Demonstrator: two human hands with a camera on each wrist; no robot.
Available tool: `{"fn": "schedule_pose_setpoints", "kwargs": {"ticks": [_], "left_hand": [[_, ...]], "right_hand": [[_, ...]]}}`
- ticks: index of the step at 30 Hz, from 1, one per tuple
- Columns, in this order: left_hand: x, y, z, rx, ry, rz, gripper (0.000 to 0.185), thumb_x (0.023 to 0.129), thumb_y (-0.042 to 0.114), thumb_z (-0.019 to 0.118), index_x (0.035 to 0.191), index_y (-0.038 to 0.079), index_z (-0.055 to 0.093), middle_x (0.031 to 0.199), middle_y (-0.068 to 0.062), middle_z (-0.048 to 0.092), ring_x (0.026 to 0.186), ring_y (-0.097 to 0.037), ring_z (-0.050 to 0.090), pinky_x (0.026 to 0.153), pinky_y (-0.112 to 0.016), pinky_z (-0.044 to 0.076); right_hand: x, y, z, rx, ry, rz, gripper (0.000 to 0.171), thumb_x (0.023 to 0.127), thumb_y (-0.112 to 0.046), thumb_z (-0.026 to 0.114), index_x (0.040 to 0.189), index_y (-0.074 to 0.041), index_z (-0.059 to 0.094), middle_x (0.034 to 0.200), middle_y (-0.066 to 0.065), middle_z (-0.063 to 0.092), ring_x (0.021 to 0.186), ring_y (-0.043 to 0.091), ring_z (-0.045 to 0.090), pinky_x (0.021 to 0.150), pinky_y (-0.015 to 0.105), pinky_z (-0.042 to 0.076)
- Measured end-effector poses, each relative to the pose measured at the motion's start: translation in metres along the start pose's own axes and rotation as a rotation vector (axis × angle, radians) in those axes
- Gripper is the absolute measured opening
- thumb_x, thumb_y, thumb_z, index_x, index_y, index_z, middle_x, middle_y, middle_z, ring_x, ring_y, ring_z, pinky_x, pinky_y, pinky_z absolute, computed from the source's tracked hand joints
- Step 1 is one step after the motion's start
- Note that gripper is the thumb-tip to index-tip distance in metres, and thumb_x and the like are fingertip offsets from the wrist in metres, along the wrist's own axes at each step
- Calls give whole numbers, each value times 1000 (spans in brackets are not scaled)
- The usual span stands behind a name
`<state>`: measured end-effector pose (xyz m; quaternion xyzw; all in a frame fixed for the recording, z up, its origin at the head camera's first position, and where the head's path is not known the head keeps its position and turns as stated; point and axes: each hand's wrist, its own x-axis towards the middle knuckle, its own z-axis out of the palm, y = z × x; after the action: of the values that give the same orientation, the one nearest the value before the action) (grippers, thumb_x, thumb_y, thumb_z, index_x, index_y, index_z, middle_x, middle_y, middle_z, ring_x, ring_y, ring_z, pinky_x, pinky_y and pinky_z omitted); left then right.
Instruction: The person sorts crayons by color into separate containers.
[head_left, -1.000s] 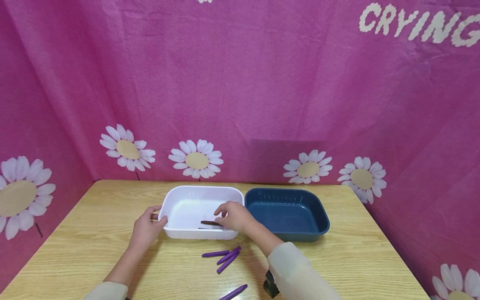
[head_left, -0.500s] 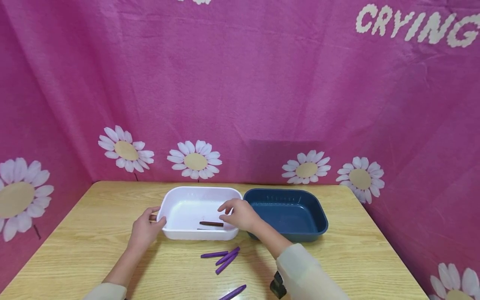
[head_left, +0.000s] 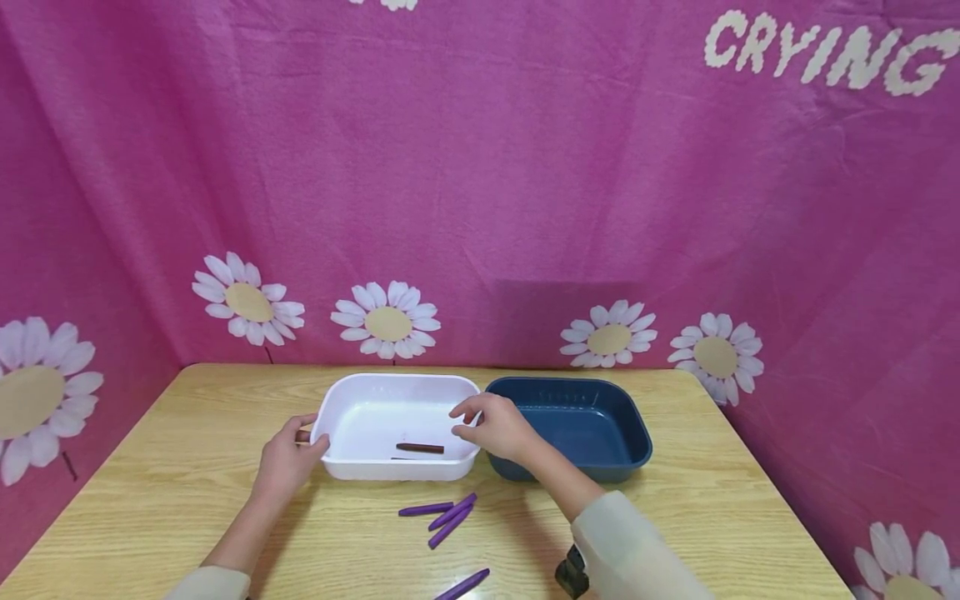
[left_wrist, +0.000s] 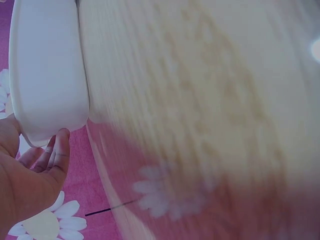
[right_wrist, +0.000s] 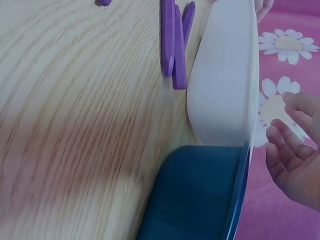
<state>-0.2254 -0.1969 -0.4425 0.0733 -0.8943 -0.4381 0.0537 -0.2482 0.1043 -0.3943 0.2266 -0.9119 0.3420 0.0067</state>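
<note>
Nearest to us, a lone purple crayon (head_left: 465,584) lies at the front edge of the wooden table (head_left: 187,500), and just beyond it three more purple crayons (head_left: 444,513) lie loosely together, touching, in front of the white tray (head_left: 352,469). We note they sit well within reach of either hand. Next, our left hand (head_left: 287,457) rests against the left end of the white tray, thumb up at the rim and fingers curled under the wall, as the left wrist view confirms; we judge this grip steadies the tray so it does not slide. A brown crayon (head_left: 420,448) lies flat on the tray floor, toward its right front, apart from both hands. Our right hand (head_left: 491,427) hovers over the seam where the white tray meets the blue tray (head_left: 600,467), fingers spread and relaxed, holding nothing; the right wrist view shows the fingertips (right_wrist: 292,145) clear of both rims. The two trays stand side by side, touching. Farthest back hangs a pink cloth (head_left: 480,167) printed with daisies.
</note>
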Motion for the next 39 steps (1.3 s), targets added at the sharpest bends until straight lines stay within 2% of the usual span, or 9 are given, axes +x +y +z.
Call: {"fn": "schedule_pose_setpoints", "kwargs": {"ticks": [13, 23, 28, 39], "left_hand": [[0, 0, -1, 11, 2, -1, 50, 88, 18, 57, 132, -3, 45, 107, -27, 60, 89, -31, 63, 60, -23, 45], [-1, 1, -1, 6, -3, 2, 50, 88, 17, 57, 131, -4, 45, 108, -28, 60, 93, -35, 63, 63, -26, 48], [0, 0, -1, 13, 8, 4, 50, 87, 17, 57, 131, -3, 46, 106, -26, 60, 88, -30, 63, 63, -26, 48], [-1, 3, -3, 11, -22, -2, 52, 89, 19, 57, 133, -5, 43, 109, -28, 58, 92, -34, 62, 62, -25, 46]], "right_hand": [[-16, 11, -15, 115, 39, 66, 24, 81, -17, 71, 103, -7, 70, 86, 4, 62, 67, 12, 51, 56, 22, 44], [-23, 23, -23, 117, 77, 130, 27, 80, -22, 73, 106, -14, 71, 89, 1, 65, 69, 12, 52, 57, 25, 44], [-29, 31, -31, 136, 92, 145, 32, 79, -24, 73, 109, -12, 69, 91, 2, 66, 71, 13, 54, 60, 26, 45], [-44, 49, -51, 178, 124, 209, 36, 80, -28, 73, 113, -14, 67, 98, 3, 66, 76, 15, 55, 64, 27, 48]]}}
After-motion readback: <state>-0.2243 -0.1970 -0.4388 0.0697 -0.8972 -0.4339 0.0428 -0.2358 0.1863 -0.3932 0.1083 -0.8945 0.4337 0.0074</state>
